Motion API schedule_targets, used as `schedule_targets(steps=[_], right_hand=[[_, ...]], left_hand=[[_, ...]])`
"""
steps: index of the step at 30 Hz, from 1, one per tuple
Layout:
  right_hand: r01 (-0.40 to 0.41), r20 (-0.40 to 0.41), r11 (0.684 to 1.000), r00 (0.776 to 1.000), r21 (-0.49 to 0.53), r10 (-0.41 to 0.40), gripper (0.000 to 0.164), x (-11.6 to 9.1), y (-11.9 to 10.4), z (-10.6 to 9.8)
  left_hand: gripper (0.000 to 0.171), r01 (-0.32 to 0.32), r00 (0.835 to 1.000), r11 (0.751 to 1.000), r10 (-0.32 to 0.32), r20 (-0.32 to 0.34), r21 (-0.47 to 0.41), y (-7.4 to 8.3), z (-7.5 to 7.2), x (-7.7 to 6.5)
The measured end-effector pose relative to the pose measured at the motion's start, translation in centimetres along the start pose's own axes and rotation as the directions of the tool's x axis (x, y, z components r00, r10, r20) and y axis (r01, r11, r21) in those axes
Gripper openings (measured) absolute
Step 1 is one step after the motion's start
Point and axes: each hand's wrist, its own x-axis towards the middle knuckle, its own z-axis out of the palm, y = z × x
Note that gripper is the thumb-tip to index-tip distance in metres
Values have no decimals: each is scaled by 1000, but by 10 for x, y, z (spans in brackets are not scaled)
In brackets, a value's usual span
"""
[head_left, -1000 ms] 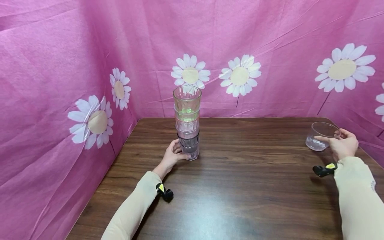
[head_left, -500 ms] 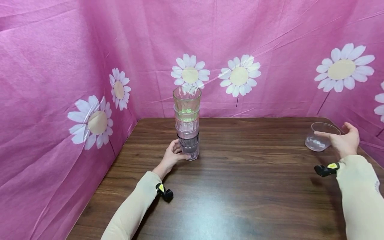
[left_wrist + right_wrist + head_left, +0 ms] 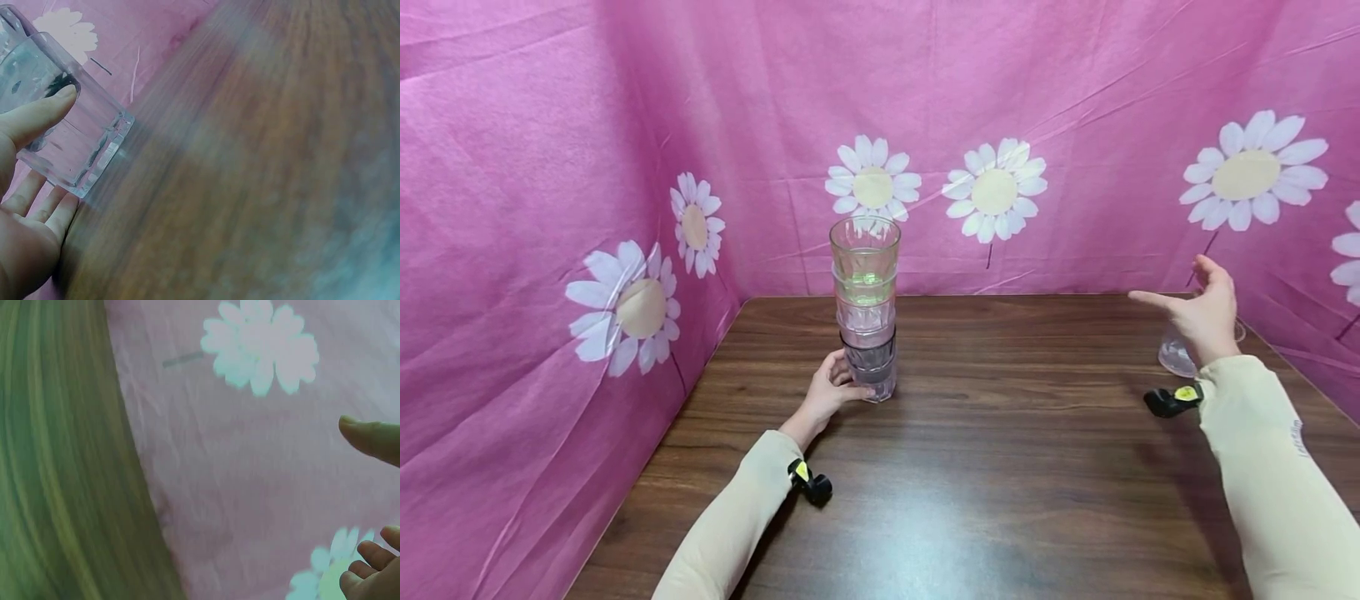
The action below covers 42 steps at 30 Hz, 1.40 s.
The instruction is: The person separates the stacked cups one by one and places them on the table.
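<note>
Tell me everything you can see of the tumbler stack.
The tumbler stack stands upright on the wooden table, left of its middle: nested, transparent, glassy tumblers, mouths up, greenish on top, paler and pinkish midway, smoky grey below, clear at the base. The left hand grips it low. Exact count is unclear.

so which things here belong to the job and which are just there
Likely part of the job:
glass stack, held near its base by the left grip
clear glass, partly hidden behind the right grip

Just there:
brown table
pink flowered cloth
black wrist cameras
</note>
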Motion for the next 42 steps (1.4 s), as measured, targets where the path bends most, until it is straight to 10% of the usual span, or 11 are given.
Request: schedule_targets(steps=[16,42], right_hand=[[170,189,975,962,145,-196,104,-18,-67,60],[275,362,873,828,403,-428,101,-69,-143,150]], left_hand=[[73,-1,1000,1000,1,-1,-6,-1,0,-1],[73,3,1000,1000,-3,-2,-11,-5,0,2]])
